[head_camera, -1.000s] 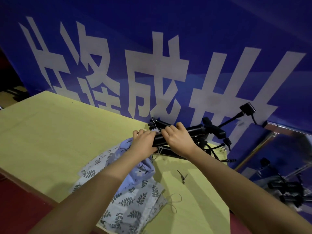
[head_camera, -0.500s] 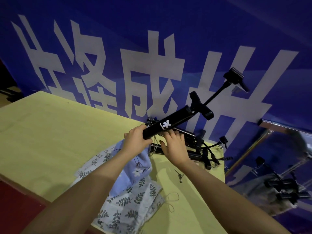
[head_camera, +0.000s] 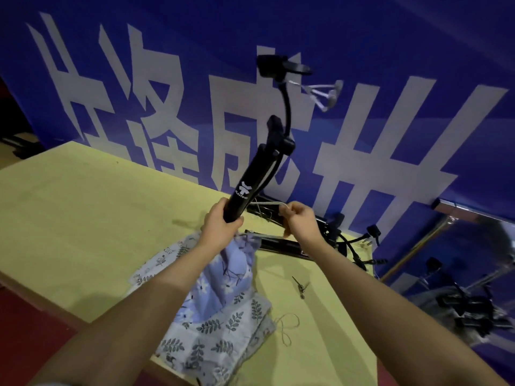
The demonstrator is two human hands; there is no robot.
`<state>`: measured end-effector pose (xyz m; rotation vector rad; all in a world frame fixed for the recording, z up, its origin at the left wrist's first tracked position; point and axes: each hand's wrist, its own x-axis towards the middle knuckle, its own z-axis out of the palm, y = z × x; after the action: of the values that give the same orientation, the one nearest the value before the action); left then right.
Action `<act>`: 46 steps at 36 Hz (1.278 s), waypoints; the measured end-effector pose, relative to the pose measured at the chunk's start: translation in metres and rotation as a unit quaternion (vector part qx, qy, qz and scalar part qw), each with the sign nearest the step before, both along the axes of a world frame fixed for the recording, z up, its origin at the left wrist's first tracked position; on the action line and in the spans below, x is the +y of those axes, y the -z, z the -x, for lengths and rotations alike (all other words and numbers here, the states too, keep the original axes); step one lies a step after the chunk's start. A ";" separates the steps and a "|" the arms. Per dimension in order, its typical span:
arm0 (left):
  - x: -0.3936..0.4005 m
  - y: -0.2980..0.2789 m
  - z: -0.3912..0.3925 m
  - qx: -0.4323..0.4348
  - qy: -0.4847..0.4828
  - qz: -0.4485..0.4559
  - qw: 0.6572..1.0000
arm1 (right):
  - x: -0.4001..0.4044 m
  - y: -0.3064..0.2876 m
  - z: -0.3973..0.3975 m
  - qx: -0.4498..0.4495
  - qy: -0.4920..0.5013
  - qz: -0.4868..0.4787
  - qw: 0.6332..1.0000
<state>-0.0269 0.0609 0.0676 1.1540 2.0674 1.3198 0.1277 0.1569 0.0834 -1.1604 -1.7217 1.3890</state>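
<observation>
Over yellow table [head_camera: 83, 218]: black, white-logoed pump [head_camera: 246, 188].

Left hand [head_camera: 220, 227] hides the pump's [head_camera: 245, 188] lower end.

A yellow table [head_camera: 83, 218] is set against a blue banner wall [head_camera: 362, 37] lettered in large white characters, above a dimly lit red floor [head_camera: 28, 330].

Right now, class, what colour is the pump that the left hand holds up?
The pump is black with a white logo on its barrel; head view.
</observation>
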 end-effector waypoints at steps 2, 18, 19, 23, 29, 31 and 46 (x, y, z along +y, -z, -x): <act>0.002 0.006 -0.001 0.001 -0.008 0.003 1.000 | 0.003 -0.010 -0.001 -0.024 0.021 -0.075 0.997; 0.008 0.013 -0.006 0.192 0.010 0.130 0.973 | -0.011 -0.050 0.009 0.090 -0.044 -0.071 0.992; 0.007 0.012 -0.005 0.211 0.023 0.153 0.965 | -0.011 -0.048 0.009 0.082 -0.037 -0.075 0.993; 0.008 0.011 -0.005 0.177 0.080 0.141 0.971 | -0.010 -0.040 0.011 0.062 -0.023 -0.087 0.994; 0.008 -0.005 -0.008 0.063 0.062 0.005 0.996 | -0.019 -0.020 0.020 0.010 -0.042 -0.105 0.994; 0.007 -0.014 -0.009 0.054 0.048 -0.027 0.997 | -0.019 -0.018 0.020 0.008 -0.044 -0.106 0.993; 0.008 -0.051 -0.018 0.031 -0.017 -0.183 0.982 | -0.010 -0.033 0.014 -0.088 -0.103 -0.176 0.975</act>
<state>-0.0088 0.0693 0.1186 1.3287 1.9432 1.7550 0.1132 0.1468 0.1165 -0.9504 -2.1612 1.0573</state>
